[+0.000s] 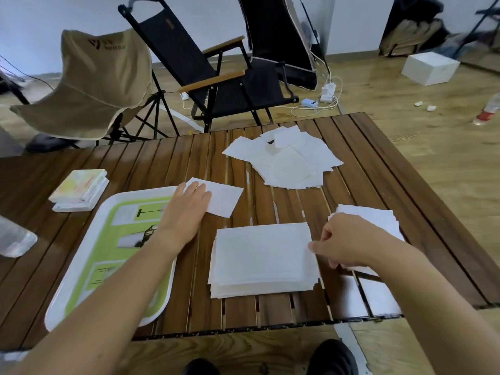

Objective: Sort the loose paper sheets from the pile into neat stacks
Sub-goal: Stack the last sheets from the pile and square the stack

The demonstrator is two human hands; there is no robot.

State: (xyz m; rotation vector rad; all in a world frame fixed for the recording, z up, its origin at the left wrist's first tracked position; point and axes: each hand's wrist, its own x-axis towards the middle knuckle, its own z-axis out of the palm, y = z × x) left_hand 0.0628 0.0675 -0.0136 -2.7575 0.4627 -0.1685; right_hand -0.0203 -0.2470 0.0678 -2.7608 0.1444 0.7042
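A loose pile of white paper sheets (288, 158) lies spread at the far middle of the slatted wooden table (167, 158). A neat large stack of sheets (259, 261) sits near the front edge. My right hand (346, 242) has its fingers curled, pinching the stack's right edge, and covers part of a smaller stack (376, 217) at the right. My left hand (186, 209) lies flat, fingers straight, pressing on a single small sheet (224, 197) beside the tray.
A white and green tray (89, 266) lies at the left under my left forearm. Small booklets (81, 189) sit behind it, a plastic bag (13, 239) at the far left. Folding chairs (216, 77) stand beyond the table. My shoes (332, 358) show below.
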